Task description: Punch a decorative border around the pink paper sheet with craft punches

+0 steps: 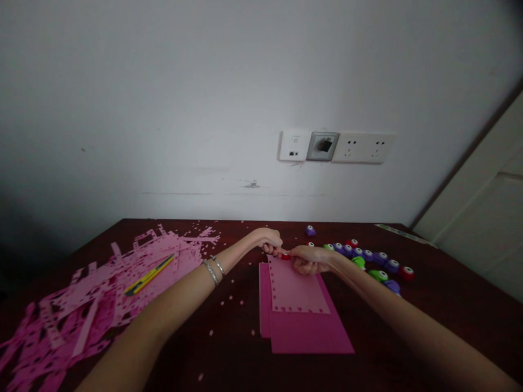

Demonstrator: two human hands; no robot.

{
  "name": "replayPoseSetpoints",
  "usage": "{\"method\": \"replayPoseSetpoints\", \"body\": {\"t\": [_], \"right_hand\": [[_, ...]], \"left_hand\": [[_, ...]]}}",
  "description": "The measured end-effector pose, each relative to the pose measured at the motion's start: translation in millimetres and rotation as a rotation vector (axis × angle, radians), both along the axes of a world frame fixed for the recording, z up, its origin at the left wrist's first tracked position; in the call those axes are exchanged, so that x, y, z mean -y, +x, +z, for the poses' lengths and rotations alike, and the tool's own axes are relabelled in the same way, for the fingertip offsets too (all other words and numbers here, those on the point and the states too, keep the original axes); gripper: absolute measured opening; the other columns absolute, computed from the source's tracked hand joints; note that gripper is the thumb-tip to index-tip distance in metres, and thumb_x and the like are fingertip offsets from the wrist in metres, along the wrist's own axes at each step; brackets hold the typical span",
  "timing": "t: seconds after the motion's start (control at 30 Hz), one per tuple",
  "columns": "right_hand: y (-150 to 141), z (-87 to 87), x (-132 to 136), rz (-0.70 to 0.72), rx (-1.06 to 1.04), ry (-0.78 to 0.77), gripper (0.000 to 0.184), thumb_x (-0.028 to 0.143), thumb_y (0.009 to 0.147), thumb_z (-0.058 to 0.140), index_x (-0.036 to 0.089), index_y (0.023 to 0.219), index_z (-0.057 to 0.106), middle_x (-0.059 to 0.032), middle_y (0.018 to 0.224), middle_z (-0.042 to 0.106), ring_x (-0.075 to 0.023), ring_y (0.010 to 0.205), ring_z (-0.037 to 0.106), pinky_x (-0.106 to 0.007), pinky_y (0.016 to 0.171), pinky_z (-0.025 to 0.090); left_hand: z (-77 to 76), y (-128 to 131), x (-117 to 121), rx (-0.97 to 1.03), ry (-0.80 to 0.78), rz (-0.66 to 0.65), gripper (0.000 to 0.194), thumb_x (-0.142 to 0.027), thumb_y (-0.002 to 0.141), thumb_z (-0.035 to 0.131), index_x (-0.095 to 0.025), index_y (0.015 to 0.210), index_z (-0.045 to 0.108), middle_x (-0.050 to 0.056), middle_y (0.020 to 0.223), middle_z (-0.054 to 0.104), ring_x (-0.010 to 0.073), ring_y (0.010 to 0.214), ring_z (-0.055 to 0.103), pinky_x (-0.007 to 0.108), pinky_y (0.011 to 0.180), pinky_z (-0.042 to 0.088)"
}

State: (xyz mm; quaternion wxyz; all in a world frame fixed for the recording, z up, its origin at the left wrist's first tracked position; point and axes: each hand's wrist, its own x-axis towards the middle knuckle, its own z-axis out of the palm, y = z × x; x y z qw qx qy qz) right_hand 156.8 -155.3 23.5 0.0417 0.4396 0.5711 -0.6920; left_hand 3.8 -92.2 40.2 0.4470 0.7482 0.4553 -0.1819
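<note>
A light pink sheet of paper [300, 291] has small punched holes along its left and near edges. It lies on darker pink sheets [312, 337]. At its far edge sits a small red craft punch [285, 257], mostly covered by fingers. My left hand [269, 239], with bracelets on its wrist, is closed, its fingertips on the punch near the paper's far left corner. From the right, my right hand [308, 259] is closed too, its thumb against the punch and its curled fingers over the paper.
Several purple, green and red craft punches [368, 256] stand on the right of the dark table [229, 354]. A heap of pink paper strips [98, 296] covers the left side, with a yellow utility knife [149, 275] on top. Tiny punched bits are scattered about. Behind is a wall with sockets [363, 148].
</note>
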Motion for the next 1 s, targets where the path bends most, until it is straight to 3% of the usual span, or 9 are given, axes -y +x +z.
{"method": "replayPoseSetpoints", "body": {"t": [0.13,0.27,0.37,0.43,0.5,0.57,0.67,0.77,1.0], "right_hand": [[-1,4.1,2,-0.083,0.042,-0.087,0.056,0.036,0.096,0.006,0.021,0.044,0.023,0.0081,0.033,0.021,-0.0019,0.028,0.01,-0.012,0.028,0.009],[-3,6.8,8,-0.143,0.13,0.033,0.056,0.041,0.095,0.011,0.02,0.047,0.03,0.0084,0.034,0.024,-0.0016,0.029,0.01,-0.013,0.028,0.009],[-2,8.3,14,-0.26,0.172,0.317,0.05,0.051,0.091,0.025,0.018,0.057,0.04,0.0063,0.04,0.035,-0.0024,0.03,0.02,-0.015,0.029,0.014],[1,7.9,15,-0.336,0.188,0.621,0.04,0.05,0.085,0.041,0.017,0.064,0.046,0.0043,0.047,0.043,-0.0046,0.034,0.031,-0.017,0.032,0.022],[5,4.6,14,-0.34,0.189,0.942,0.027,0.041,0.079,0.055,0.016,0.07,0.052,0.0016,0.055,0.051,-0.0078,0.044,0.043,-0.019,0.04,0.032],[9,-1.8,11,-0.279,0.153,1.179,0.02,0.034,0.075,0.06,0.014,0.076,0.058,-0.002,0.067,0.057,-0.0117,0.059,0.052,-0.023,0.053,0.041],[10,-12.3,9,-0.19,0.117,1.343,0.025,0.032,0.075,0.06,0.014,0.092,0.063,-0.0071,0.087,0.059,-0.0166,0.077,0.056,-0.029,0.071,0.045],[7,-16.2,11,-0.124,0.126,1.395,0.026,0.029,0.077,0.06,0.015,0.099,0.063,-0.0086,0.096,0.058,-0.0188,0.087,0.056,-0.032,0.079,0.045],[2,-9.5,14,-0.043,0.19,1.402,0.018,0.025,0.081,0.057,0.016,0.096,0.063,-0.0087,0.097,0.06,-0.0192,0.091,0.056,-0.033,0.084,0.043]], "left_hand": [[8.4,-15,18,0.16,0.098,0.094,0.028,-0.035,0.064,0.067,-0.013,0.052,0.055,-0.001,0.05,0.048,0.0053,0.042,0.034,0.021,0.041,0.024],[10.1,-28,35,0.311,0.296,0.139,0.038,-0.047,0.066,0.065,-0.013,0.052,0.056,-0.003,0.046,0.045,0.0063,0.042,0.037,0.022,0.042,0.028],[7.7,-32,54,0.343,0.586,0.17,0.035,-0.043,0.076,0.054,-0.013,0.06,0.059,0.0,0.051,0.051,0.0093,0.047,0.045,0.023,0.048,0.036],[4.8,-34,73,0.321,0.82,0.163,0.03,-0.037,0.082,0.047,-0.013,0.072,0.062,0.004,0.066,0.059,0.0136,0.062,0.054,0.025,0.057,0.041],[0.1,-36,97,0.275,1.022,0.053,0.028,-0.033,0.084,0.042,-0.014,0.086,0.062,0.009,0.089,0.062,0.02,0.086,0.056,0.03,0.071,0.044],[-7.6,-38,121,0.219,1.107,-0.112,0.033,-0.036,0.087,0.038,-0.012,0.1,0.058,0.014,0.107,0.058,0.0253,0.105,0.05,0.037,0.087,0.041],[-23.1,-41,144,0.151,1.076,-0.233,0.055,-0.047,0.088,0.035,-0.008,0.126,0.042,0.021,0.136,0.036,0.0335,0.128,0.028,0.045,0.102,0.027],[-35.7,-43,152,0.121,0.968,-0.259,0.072,-0.057,0.087,0.031,-0.009,0.139,0.023,0.022,0.147,0.012,0.0378,0.135,0.004,0.049,0.105,0.017],[-36.3,-44,153,0.11,0.795,-0.247,0.075,-0.062,0.087,0.02,-0.014,0.144,0.012,0.02,0.149,0.003,0.0364,0.135,-0.004,0.052,0.106,0.011]]}}
